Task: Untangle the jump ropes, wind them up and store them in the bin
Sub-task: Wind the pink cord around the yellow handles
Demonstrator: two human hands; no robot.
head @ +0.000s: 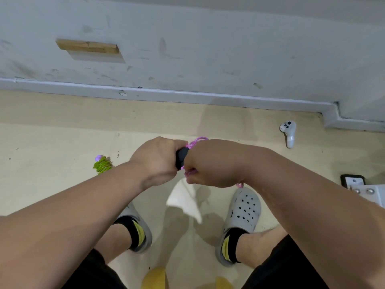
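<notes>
Downward, onto a pale floor [52, 142] running along a grey wall. Left of centre on the floor, just beside the left forearm: a wound green jump rope [102, 164] with a purple end, lying apart from both hands. At centre, raised above the floor: left hand [157, 158], fingers curled round a black handle [181, 157]. Pressed against it on the right: right hand [210, 163], fingers pinching strands of the pink jump rope [190, 173], pink loops showing above the knuckles. Both hands close together, clamped on handle and rope. Beneath them on the floor: a white sheet [185, 200] between two grey clogs [243, 213]. Toward the floor's far right corner, near the wall: a white controller [288, 133], well apart.
</notes>
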